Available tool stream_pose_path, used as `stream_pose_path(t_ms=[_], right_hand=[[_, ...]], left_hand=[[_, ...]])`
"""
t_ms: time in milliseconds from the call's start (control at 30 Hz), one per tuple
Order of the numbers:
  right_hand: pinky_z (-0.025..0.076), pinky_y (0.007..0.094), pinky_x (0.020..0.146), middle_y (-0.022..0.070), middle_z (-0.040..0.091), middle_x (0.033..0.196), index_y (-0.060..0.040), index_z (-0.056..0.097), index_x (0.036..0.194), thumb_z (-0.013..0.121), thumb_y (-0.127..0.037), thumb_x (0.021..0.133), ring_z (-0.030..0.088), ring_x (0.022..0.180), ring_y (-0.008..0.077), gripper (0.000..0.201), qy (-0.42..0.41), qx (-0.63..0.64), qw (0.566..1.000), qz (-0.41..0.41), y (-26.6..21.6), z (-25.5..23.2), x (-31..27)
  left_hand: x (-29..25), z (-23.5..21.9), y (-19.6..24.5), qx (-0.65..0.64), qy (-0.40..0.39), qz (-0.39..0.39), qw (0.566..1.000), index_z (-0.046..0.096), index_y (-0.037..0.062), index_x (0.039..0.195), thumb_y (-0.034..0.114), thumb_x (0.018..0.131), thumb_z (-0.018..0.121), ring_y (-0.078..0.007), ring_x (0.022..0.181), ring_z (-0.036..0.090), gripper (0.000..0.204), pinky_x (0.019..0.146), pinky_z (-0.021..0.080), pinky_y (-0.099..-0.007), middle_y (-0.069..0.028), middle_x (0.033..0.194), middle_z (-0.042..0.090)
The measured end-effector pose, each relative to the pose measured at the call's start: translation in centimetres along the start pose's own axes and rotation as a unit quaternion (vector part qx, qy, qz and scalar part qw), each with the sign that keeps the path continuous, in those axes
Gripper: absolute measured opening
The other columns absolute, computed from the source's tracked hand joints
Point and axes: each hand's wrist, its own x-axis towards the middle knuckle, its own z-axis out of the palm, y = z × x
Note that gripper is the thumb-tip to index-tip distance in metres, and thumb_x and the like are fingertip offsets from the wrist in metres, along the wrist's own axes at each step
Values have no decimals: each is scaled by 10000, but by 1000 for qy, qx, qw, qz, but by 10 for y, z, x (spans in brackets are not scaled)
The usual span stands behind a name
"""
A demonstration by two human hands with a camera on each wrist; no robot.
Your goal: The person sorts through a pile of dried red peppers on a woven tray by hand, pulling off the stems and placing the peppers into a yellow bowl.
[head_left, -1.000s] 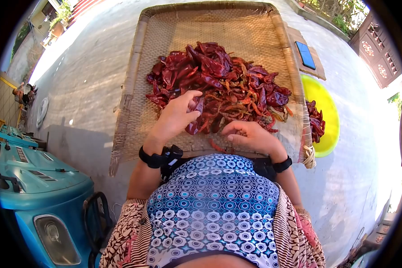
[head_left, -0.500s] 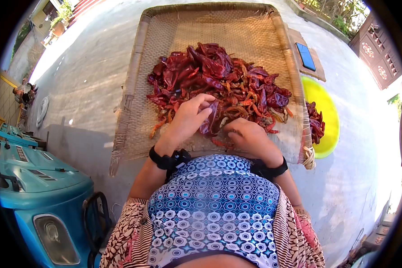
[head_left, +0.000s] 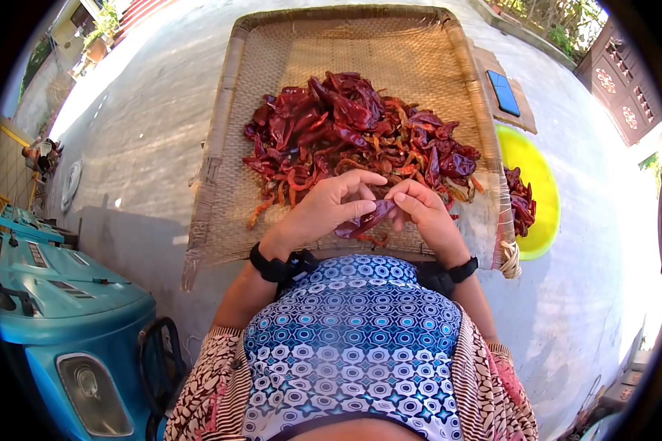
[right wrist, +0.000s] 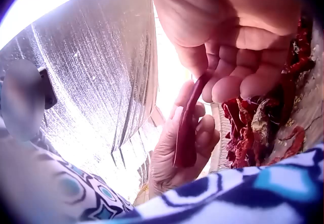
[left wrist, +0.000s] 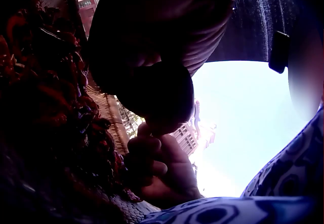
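Note:
Both hands meet just above the near edge of a woven tray (head_left: pixel 272 59). My left hand (head_left: pixel 362 197) and right hand (head_left: pixel 403 200) pinch the two ends of one dried red chili (head_left: pixel 371 218) between them. In the right wrist view the same chili (right wrist: pixel 186 127) runs from my right hand's fingers (right wrist: pixel 228 84) down to my left hand (right wrist: pixel 190 150). A big pile of dried chilies (head_left: pixel 360 136) lies on the tray just beyond the hands. The left wrist view is dark; the chili pile (left wrist: pixel 45 97) shows at its left.
A yellow bowl (head_left: pixel 531 165) holding some chilies (head_left: pixel 520 202) sits right of the tray. A phone (head_left: pixel 503 90) lies on a board at the back right. A blue vehicle (head_left: pixel 59 309) stands at the near left. Bare concrete ground surrounds the tray.
My left hand has drawn one chili out of the pile toward my body. My right hand rose from the tray edge and took the chili's other end.

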Motion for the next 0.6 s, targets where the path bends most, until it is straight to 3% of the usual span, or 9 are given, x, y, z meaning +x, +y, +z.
stream_pose_path(t_ms=[100, 200, 333, 500, 600], right_hand=[[480, 215, 646, 26, 641, 849, -38, 603, 1044, 516, -201, 998, 581, 673, 83, 191, 6, 26, 1000, -12, 1, 0, -1], [479, 212, 644, 26, 647, 850, -42, 606, 1039, 520, -190, 997, 575, 674, 79, 176, 21, 19, 999, -34, 2, -2, -3], [470, 206, 650, 27, 654, 855, -57, 608, 1046, 533, -202, 997, 569, 673, 74, 170, 115, 52, 991, -54, 9, -18, -1], [465, 209, 641, 30, 657, 864, -60, 600, 1051, 535, -213, 998, 570, 669, 75, 175, 82, 64, 994, -25, 9, -17, -6], [463, 208, 639, 32, 658, 870, -60, 598, 1055, 532, -212, 999, 571, 668, 75, 175, 98, 64, 993, -32, 8, -24, -9]], left_hand=[[2, -2, -7, 17, -6, 4, 1000, 506, 25, 1294, 113, 942, 601, -56, 788, 556, 375, 695, 471, -214, -3, 913, 621], [1, -2, -6, -7, 4, -42, 999, 489, 29, 1319, 123, 947, 608, -57, 819, 571, 401, 724, 472, -211, 5, 911, 613], [1, -2, -1, 9, 5, -78, 997, 491, 28, 1306, 139, 952, 599, -58, 766, 570, 386, 678, 473, -209, 1, 914, 620], [1, -6, 0, -15, -10, -104, 994, 515, 33, 1276, 141, 946, 598, -61, 733, 572, 357, 657, 485, -222, -5, 898, 631], [5, -1, -5, -39, 0, -80, 996, 501, 27, 1301, 144, 938, 607, -60, 747, 570, 395, 663, 486, -219, -20, 927, 632]])
